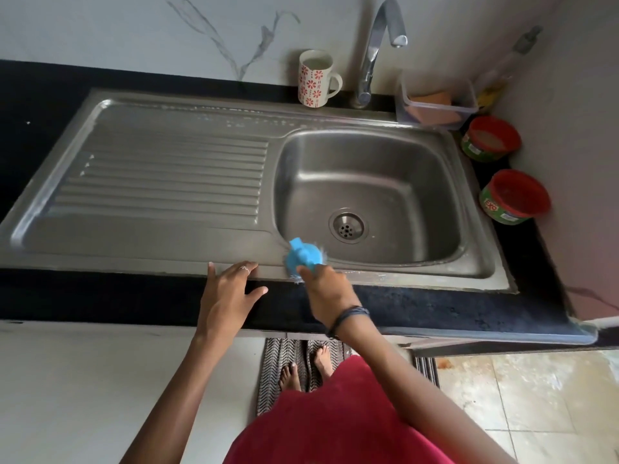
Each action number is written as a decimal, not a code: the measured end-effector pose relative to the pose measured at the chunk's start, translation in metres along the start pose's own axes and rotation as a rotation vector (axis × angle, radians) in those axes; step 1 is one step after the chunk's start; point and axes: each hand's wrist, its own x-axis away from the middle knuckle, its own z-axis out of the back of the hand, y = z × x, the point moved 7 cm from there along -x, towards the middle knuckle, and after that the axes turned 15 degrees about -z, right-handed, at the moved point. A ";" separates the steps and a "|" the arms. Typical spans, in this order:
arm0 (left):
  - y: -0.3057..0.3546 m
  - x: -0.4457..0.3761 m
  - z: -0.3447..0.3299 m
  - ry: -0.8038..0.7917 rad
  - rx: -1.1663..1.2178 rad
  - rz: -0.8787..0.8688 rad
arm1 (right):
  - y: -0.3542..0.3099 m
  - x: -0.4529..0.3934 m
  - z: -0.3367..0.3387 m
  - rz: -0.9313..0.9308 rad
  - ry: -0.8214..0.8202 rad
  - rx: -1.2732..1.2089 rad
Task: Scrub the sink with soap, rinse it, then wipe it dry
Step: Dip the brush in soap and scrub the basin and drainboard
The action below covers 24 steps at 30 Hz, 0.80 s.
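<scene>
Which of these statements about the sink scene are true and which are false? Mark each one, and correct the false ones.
1. The right hand holds a blue scrub brush at the sink's front rim. True.
2. Water runs from the tap. False: no water is flowing.
3. The left hand rests open on the counter edge. True.
4. The flowered mug stands inside the basin. False: it stands behind the sink, beside the tap.
</scene>
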 end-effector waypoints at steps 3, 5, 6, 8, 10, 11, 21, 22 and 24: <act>-0.001 0.000 0.000 -0.002 -0.002 -0.001 | 0.017 -0.004 -0.001 -0.002 0.038 0.015; -0.001 0.000 0.000 0.005 0.017 0.005 | 0.061 -0.005 0.016 -0.144 0.056 -0.050; -0.001 0.000 0.001 0.004 0.023 0.009 | 0.085 -0.006 0.028 -0.213 0.077 -0.056; -0.001 -0.001 0.001 0.006 0.026 0.010 | 0.118 -0.006 0.048 -0.295 0.091 -0.035; -0.002 -0.001 0.002 0.005 0.024 0.010 | 0.125 -0.005 0.059 -0.302 0.108 -0.010; -0.002 -0.001 0.002 0.005 0.021 0.010 | 0.118 -0.004 0.059 -0.274 0.094 -0.017; 0.004 -0.005 0.008 -0.134 0.042 0.129 | -0.028 -0.023 0.009 0.130 -0.114 0.061; 0.005 -0.008 0.009 -0.160 0.033 0.140 | -0.021 -0.028 0.015 0.114 -0.165 -0.006; 0.006 -0.015 0.011 -0.204 0.020 0.158 | 0.004 -0.037 0.038 0.028 -0.216 -0.278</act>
